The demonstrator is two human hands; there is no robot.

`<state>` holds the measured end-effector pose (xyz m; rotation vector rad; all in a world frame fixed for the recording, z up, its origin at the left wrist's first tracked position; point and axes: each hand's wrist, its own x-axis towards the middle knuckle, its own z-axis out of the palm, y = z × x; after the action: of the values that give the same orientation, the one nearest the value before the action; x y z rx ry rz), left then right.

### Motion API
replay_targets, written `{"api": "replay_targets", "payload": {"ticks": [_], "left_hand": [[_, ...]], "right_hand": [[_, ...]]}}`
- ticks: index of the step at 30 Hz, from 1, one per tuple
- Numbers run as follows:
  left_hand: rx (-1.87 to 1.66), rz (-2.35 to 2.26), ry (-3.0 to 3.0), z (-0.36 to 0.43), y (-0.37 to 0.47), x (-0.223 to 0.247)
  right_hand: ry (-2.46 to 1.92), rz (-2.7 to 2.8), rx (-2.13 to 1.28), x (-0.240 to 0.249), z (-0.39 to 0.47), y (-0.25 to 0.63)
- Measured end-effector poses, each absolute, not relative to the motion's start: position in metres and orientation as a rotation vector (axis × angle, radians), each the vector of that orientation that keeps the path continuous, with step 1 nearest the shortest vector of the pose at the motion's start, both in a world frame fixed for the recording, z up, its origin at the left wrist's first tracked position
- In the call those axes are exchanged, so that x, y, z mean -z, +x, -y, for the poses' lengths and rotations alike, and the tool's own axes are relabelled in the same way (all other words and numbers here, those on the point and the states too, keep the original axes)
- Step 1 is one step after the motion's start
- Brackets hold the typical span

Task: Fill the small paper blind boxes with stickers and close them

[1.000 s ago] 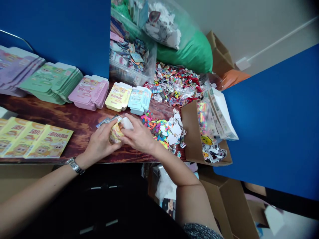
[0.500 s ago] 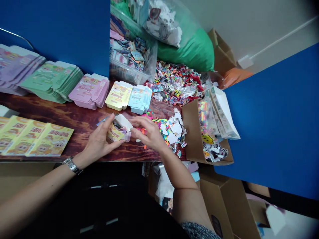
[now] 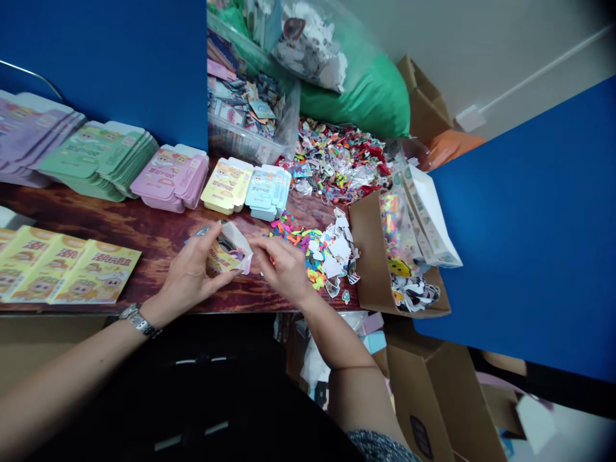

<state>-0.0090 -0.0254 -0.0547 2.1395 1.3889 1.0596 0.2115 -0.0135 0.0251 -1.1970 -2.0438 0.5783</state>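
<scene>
My left hand [image 3: 192,266] is wrapped around a small yellow cardboard box [image 3: 222,260], thumb along its near side. The box's white-lined end flap [image 3: 239,239] stands up, and small items with a purple bit show inside the opening. Just right of that opening is my right hand [image 3: 283,266], its fingers curled and drawn together by the flap's edge; whatever is between the fingertips is hidden. Beyond the right hand lies a scatter of bright small pieces [image 3: 315,277] and white-backed cut-out stickers [image 3: 337,247].
Flat box stacks in yellow [image 3: 227,183], blue [image 3: 267,189], pink [image 3: 168,176] and green [image 3: 94,154] line the back. Filled yellow boxes [image 3: 96,273] overlap at left. A mixed trinket pile [image 3: 337,154], clear bin [image 3: 248,141] and cardboard box [image 3: 373,253] stand at right.
My right hand's fingers have drawn closer together at the box opening, and the hand has shifted slightly left and down. The left hand keeps its hold on the box.
</scene>
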Motion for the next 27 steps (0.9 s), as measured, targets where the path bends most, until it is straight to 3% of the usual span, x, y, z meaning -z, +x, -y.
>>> {"api": "replay_targets", "payload": {"ticks": [7,15,20,27], "left_hand": [[-1.133,-1.415,2.059,0.025,-0.006,0.050],[-1.056,-1.435,2.085,0.025,-0.006,0.052],[-1.024,-1.399,2.080,0.027,-0.007,0.053],[-1.146,-1.297,2.088,0.024,-0.008,0.050]], "right_hand": [[-1.291,1.782,-1.029,0.001,0.016,0.206],[-1.267,1.954,-0.467,-0.014,0.015,0.201],[-1.123,2.291,-0.413,-0.019,0.007,0.198],[-1.078,2.184,-0.518,-0.008,0.011,0.209]]}}
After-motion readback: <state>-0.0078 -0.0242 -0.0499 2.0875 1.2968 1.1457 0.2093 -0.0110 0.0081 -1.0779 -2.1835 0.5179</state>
